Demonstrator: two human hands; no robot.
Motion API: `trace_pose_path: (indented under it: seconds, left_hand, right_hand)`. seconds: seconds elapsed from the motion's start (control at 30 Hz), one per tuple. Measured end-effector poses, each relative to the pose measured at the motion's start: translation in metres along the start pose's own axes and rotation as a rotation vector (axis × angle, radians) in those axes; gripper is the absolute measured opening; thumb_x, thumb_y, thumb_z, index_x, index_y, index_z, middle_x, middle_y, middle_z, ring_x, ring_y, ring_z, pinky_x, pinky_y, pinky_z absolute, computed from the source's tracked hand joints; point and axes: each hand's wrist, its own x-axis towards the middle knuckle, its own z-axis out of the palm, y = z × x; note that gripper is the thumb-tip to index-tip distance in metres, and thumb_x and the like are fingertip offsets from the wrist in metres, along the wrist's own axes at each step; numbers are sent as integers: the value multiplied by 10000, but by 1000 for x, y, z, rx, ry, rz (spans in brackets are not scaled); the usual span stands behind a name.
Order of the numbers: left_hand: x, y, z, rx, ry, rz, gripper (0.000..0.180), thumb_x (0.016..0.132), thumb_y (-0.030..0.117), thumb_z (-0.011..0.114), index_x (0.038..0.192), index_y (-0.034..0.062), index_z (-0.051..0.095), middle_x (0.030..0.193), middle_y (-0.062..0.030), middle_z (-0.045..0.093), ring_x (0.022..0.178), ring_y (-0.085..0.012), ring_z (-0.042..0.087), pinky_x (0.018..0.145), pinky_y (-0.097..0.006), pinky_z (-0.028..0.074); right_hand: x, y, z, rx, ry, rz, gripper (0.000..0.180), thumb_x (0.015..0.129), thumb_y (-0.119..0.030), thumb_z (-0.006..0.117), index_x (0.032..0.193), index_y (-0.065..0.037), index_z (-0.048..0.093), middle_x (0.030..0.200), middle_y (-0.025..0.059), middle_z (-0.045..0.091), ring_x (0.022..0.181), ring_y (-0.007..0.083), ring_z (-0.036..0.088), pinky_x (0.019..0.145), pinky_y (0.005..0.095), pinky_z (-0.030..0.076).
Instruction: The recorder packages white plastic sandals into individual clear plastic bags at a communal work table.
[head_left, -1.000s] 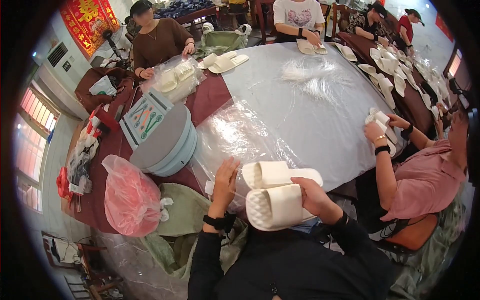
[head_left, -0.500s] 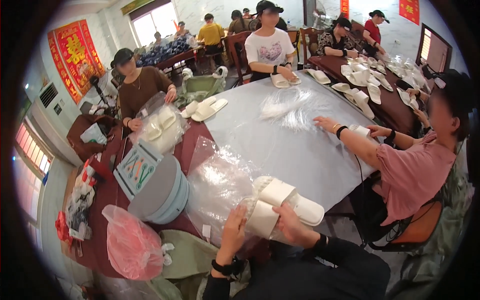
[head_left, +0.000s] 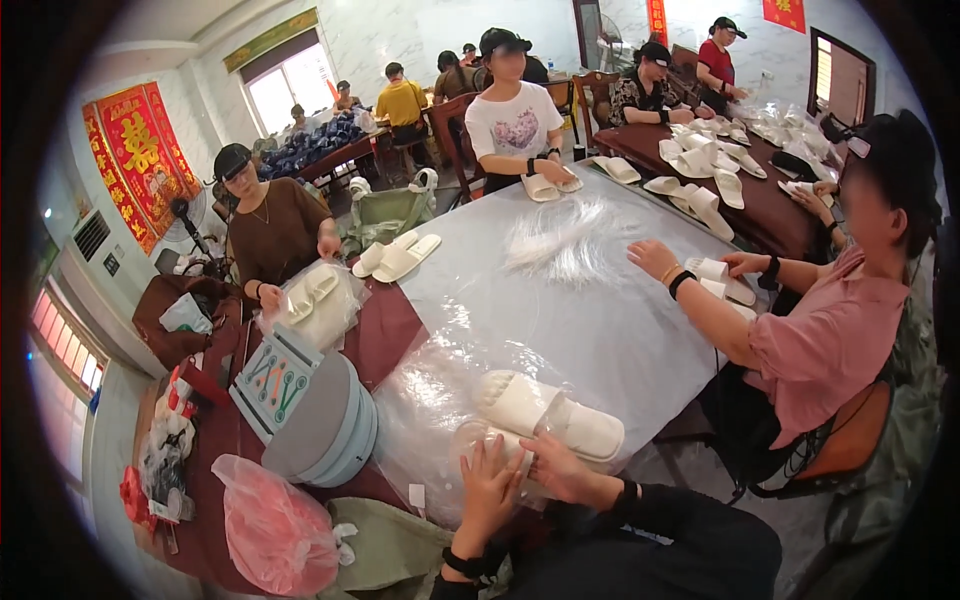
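A pair of cream slippers lies in front of me, toes to the left. The far slipper [head_left: 590, 432] shows whole, with a ribbed toe end. Much of the near slipper [head_left: 490, 440] is hidden by my hands. The toe ends lie over or inside a clear plastic bag [head_left: 425, 375]; which one I cannot tell. My left hand [head_left: 490, 488] rests flat on the near slipper's toe end and the bag's edge, fingers stretched out. My right hand [head_left: 563, 472] is closed round the heel end of the near slipper. Black bands circle both wrists.
Left of the bag stands a grey-blue round-backed box [head_left: 320, 420], beside a pink plastic bag [head_left: 275, 525]. A bundle of clear strands [head_left: 560, 235] lies on the grey sheet. Co-workers handle slippers around the table, one close on the right in a pink top [head_left: 820, 340].
The slippers have moved slightly left, further onto the bag. My left hand has come down onto the near slipper, and my right hand has shifted a little left.
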Motion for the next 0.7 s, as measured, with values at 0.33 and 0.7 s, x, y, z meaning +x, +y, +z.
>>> trace_pose_path:
  seconds: [0.33,0.7]
  left_hand:
    - [-17,-23,29,-1102,983,-594,504,904,234,556,1310,-12,386,1326,-160,427,1254,-332,368,1023,-471,313]
    - [-49,-62,56,-1907,247,-809,507,924,399,502,1275,38,445,1254,-90,530,1126,-267,522,979,-425,398]
  right_hand:
    - [21,4,0,335,-54,16,386,937,-187,413,1287,-24,401,1228,103,543,1123,253,526,968,408,415]
    - [59,37,31,515,-130,58,417,896,-200,490,1272,-45,394,1173,134,538,1100,262,513,952,396,408]
